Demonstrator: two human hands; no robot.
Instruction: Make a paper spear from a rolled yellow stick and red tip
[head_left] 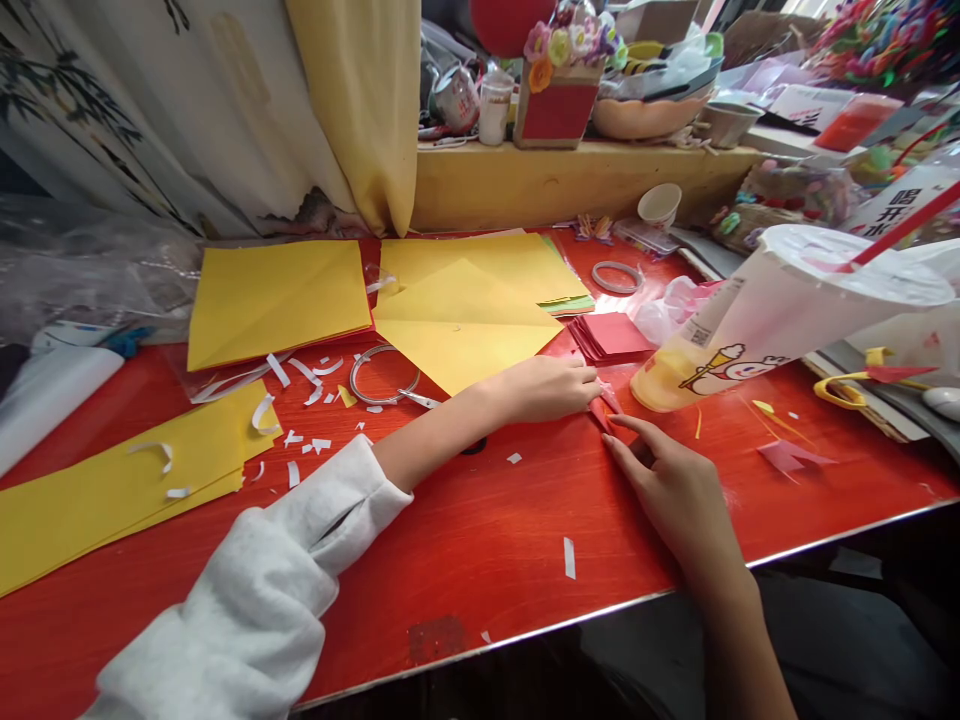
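Note:
A small folded strip of red paper [606, 412] lies on the red table between my two hands. My left hand [551, 386] reaches across from the left, its fingers closed on the upper end of the strip. From the lower right, my right hand [671, 485] pinches the strip's near end between thumb and forefinger. Just beyond them sits a stack of red paper squares [611, 337]. A large creased yellow sheet [465, 330] spreads out behind my left hand. Under my left forearm, a pointed metal tool [420, 399] is mostly hidden.
A tall drink cup with a red straw [780, 310] leans close to my right hand. Yellow sheets [281, 300], yellow strips [135, 480] and white paper scraps [307, 375] cover the left side. Tape rolls [616, 277] lie behind. The table's front edge [555, 625] runs below my hands.

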